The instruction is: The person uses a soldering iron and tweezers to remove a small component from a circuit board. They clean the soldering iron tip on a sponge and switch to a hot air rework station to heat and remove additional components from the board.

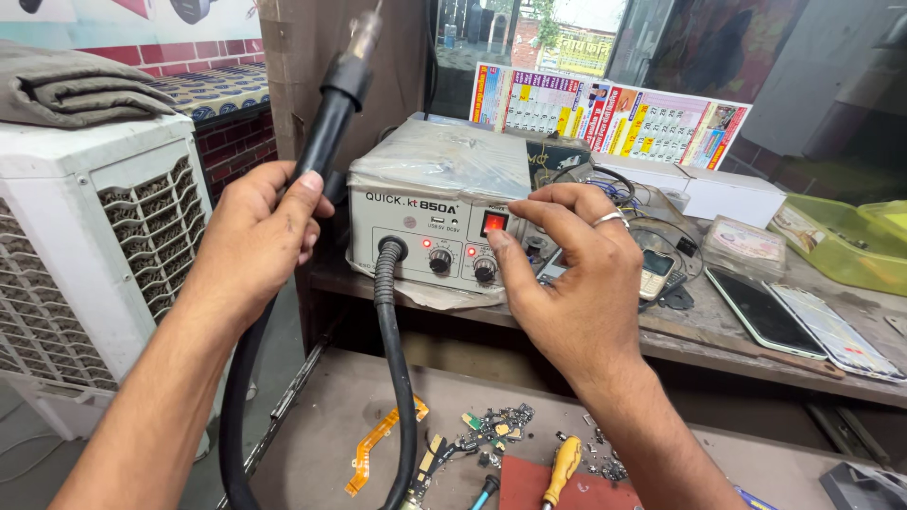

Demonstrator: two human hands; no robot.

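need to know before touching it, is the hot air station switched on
On: the station's red rocker switch glows.

Two bare forearms, no sleeves, silver ring (610,219) on a right grip (567,274) finger
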